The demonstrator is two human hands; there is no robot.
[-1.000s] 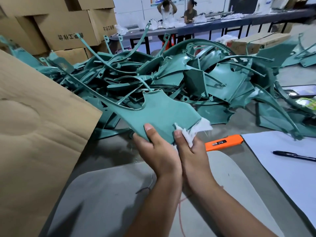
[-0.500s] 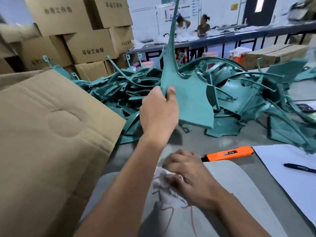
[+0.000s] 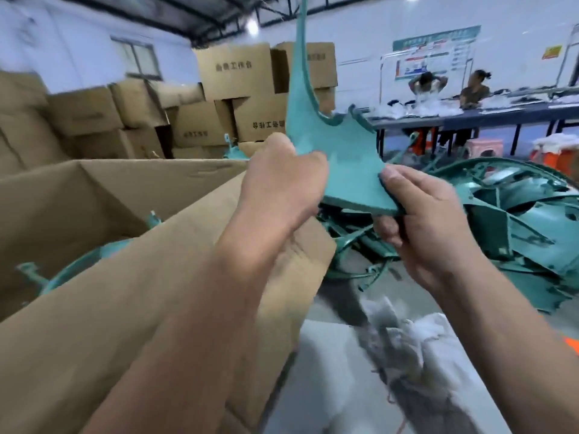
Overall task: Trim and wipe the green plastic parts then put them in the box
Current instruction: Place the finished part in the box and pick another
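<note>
Centrally, held part: a flat green plastic part point(image 3: 338, 158) is held up at frame centre, its thin stem rising past the top edge.
Left hand: the left hand point(image 3: 282, 180) is curled round the part's left lower edge; back of hand faces cam, so fingertips are hidden.
Right hand: the right hand point(image 3: 429, 220) pinches the part's lower right corner, thumb on top, fingers folded beneath.
Box: an open cardboard box point(image 3: 131, 195) fills the left half of frame, its near flap crossed by the left forearm; green pieces point(image 3: 94, 258) are seen inside, lower left.
Pile: a heap of green plastic parts point(image 3: 507, 227) lies at centre right, behind & below the hands.
Cloth: a white cloth point(image 3: 404, 336) lies crumpled on the grey table point(image 3: 322, 371), lower right, beneath the right forearm; blurred.
Orange item: a sliver of sth orange point(image 3: 572, 345) is cut by the right edge; cannot be identified.
Background: stacked cartons point(image 3: 235, 98) w/ printed characters sit upper left to centre; two seated people point(image 3: 451, 86) at a long bench point(image 3: 470, 112), upper right.
</note>
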